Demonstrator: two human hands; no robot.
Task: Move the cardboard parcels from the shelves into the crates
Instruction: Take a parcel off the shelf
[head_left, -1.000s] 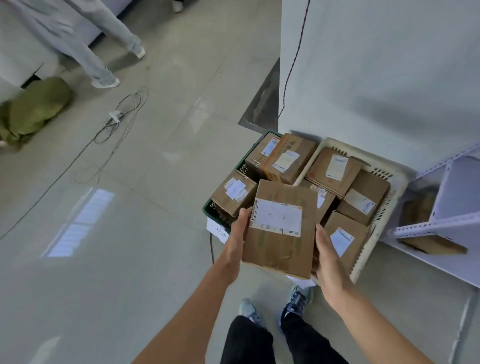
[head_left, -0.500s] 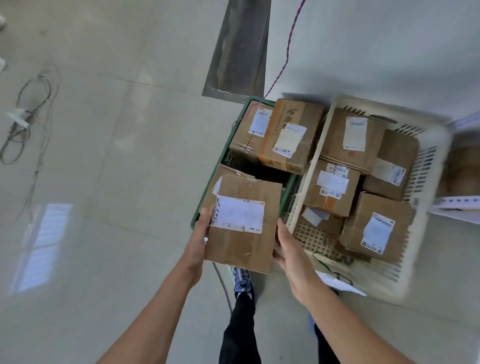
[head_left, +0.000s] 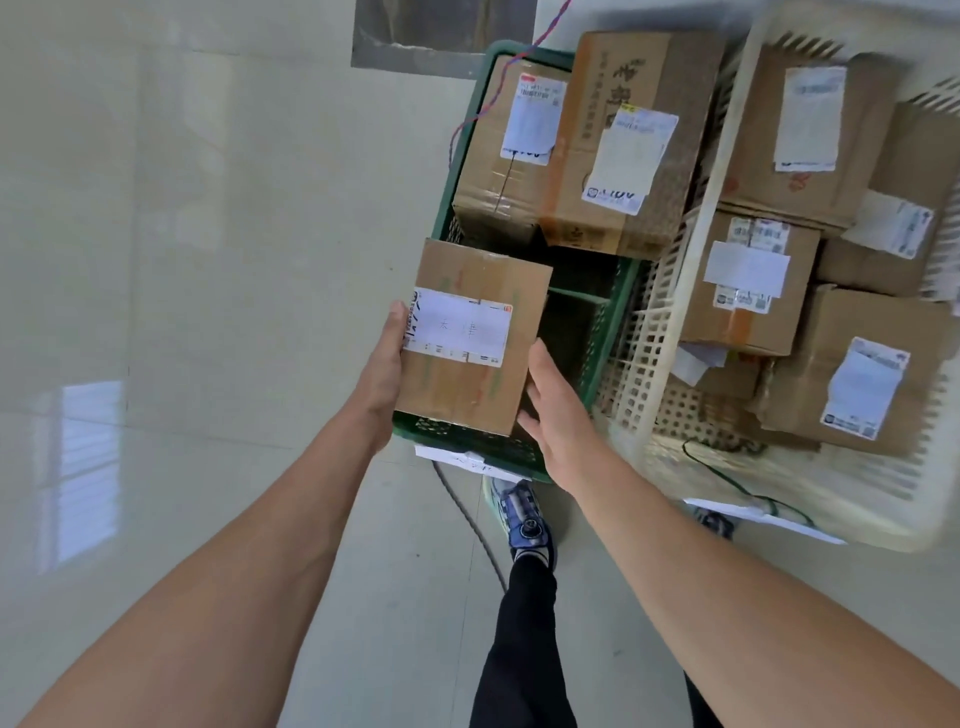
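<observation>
Front parcel (head_left: 467, 384) — front label (head_left: 457, 330) across its top: two faint handwritten characters at centre, reading as 天津. Heavy black print runs along this label's left edge, too smeared to read.

Green crate (head_left: 448, 156), rear-left parcel (head_left: 493, 208): rear label (head_left: 532, 122) has a red mark at the top and large black digits at the bottom edge, blurred.

Tall parcel (head_left: 670, 93) beside it: brown printed Chinese characters down the cardboard, not legible. Its side label (head_left: 631, 161) has dark bold print along the bottom, blurred.

Paper slip (head_left: 467, 462) on the green crate's near wall: handwriting, unreadable.

White crate (head_left: 670, 312) — parcel labels printed, none legible.
</observation>
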